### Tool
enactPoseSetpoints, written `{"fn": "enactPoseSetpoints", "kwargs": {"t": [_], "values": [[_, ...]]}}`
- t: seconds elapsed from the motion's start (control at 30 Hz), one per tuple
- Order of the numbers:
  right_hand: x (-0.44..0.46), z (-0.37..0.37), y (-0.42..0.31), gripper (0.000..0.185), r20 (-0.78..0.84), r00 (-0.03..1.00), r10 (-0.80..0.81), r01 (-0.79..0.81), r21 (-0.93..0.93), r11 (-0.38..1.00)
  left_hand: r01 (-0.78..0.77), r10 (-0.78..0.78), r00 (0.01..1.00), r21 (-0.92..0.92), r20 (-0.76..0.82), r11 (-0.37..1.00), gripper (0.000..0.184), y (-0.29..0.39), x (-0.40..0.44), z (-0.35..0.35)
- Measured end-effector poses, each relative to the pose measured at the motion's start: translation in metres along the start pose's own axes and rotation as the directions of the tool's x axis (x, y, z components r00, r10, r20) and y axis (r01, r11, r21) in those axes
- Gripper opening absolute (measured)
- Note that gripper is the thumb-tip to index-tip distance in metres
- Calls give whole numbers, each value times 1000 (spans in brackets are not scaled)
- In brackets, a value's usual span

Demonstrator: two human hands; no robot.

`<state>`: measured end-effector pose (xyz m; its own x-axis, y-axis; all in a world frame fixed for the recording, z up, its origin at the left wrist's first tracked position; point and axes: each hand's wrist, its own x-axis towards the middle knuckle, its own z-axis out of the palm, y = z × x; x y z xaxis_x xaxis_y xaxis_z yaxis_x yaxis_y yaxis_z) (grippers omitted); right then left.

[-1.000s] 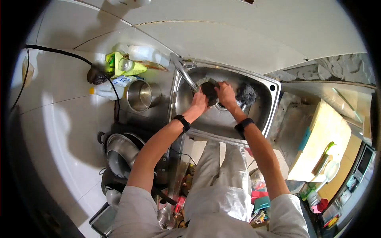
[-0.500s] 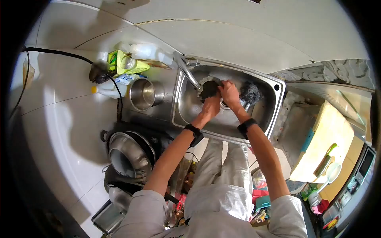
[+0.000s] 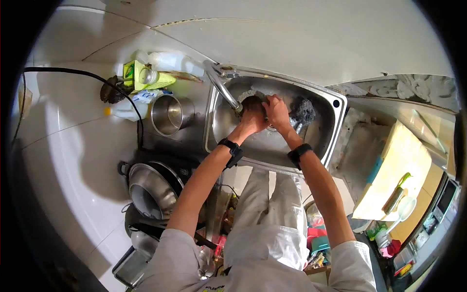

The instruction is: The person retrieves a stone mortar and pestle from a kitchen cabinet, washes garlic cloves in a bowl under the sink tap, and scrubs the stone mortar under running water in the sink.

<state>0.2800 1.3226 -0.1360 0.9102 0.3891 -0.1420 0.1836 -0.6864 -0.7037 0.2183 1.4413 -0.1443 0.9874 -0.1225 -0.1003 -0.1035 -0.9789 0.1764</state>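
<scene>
A dark round object point(image 3: 252, 102) is in the steel sink point(image 3: 233, 127), close to the mouth of the curved faucet point(image 3: 221, 86). My left hand point(image 3: 254, 120) lies over its near side, partly covering it, with the fingers hard to make out. My right hand point(image 3: 277, 112) grips its right edge with bent fingers. Just right of my right hand, a dark mesh-like clump point(image 3: 304, 112) rests in the sink. The drain shows partly beneath my hands.
Left of the sink stand a steel pot point(image 3: 168, 115), a yellow-capped bottle point(image 3: 124, 111) and a green carton point(image 3: 138, 78). Nearer are stacked pans point(image 3: 146, 187) and a black cable point(image 3: 92, 73). At right, a cutting board point(image 3: 396, 170) holds a knife-like item and green vegetable.
My left hand moved from the object's left side to its near edge, then leftward over its surface. My right hand stayed at the right edge. The view shifted slightly.
</scene>
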Motion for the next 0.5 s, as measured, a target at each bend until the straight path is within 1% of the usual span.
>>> {"fn": "enactPoseSetpoints", "kwargs": {"t": [0.03, 0.07, 0.1, 0.13, 0.17, 0.2, 0.27, 0.3, 0.37, 0.4, 0.43, 0.47, 0.5], "values": [[-1, -6, -6, 25, 4, 1000, 3, -3, -1, 1000, 83, -30, 974, -234, 223, 969, 58, 0, 12, 14], [-1, -12, -13, 27, 29, 998, 47, -47, 7, 999, 212, -5, 901, -428, 435, 879, 60, -2, 15, 25], [0, -15, -18, 29, 54, 995, 89, -90, 15, 996, 216, -9, 899, -427, 437, 878, 60, -1, 9, 24], [-1, -9, -13, 29, 59, 995, 85, -86, 17, 996, 238, -55, 933, -497, 354, 835, 51, 2, -1, 19], [-1, -3, -6, 27, 29, 997, 67, -67, 20, 998, 247, -107, 957, -565, 269, 787, 43, 4, -9, 12], [0, 1, -1, 26, -4, 999, 51, -51, 22, 998, 246, -107, 958, -565, 267, 788, 43, 4, -16, 3], [-1, 3, 0, 26, -11, 999, 50, -50, 15, 999, 82, 8, 982, -463, 188, 883, 27, -3, -29, -21], [-1, 2, 0, 25, -18, 999, 50, -49, 8, 999, 79, 10, 983, -463, 186, 883, 27, -9, -29, -34], [-1, -1, -2, 25, -11, 999, 42, -42, 1, 999, -13, 111, 944, -299, 312, 954, 36, -20, -30, -53], [-1, -2, -4, 25, -1, 999, 34, -34, -5, 999, -13, 109, 945, -297, 309, 955, 36, -27, -28, -52], [0, -3, -5, 25, -2, 1000, 31, -31, -4, 1000, -132, 152, 910, -78, 386, 988, 46, -35, -24, -50], [0, -4, -7, 25, 9, 999, 35, -35, -12, 999, -262, 172, 867, 134, 469, 956, 56, -41, -19, -49], [1, -5, -7, 25, 21, 999, 40, -40, -23, 999, -262, 127, 855, 208, 504, 942, 76, -45, -19, -36]]}}
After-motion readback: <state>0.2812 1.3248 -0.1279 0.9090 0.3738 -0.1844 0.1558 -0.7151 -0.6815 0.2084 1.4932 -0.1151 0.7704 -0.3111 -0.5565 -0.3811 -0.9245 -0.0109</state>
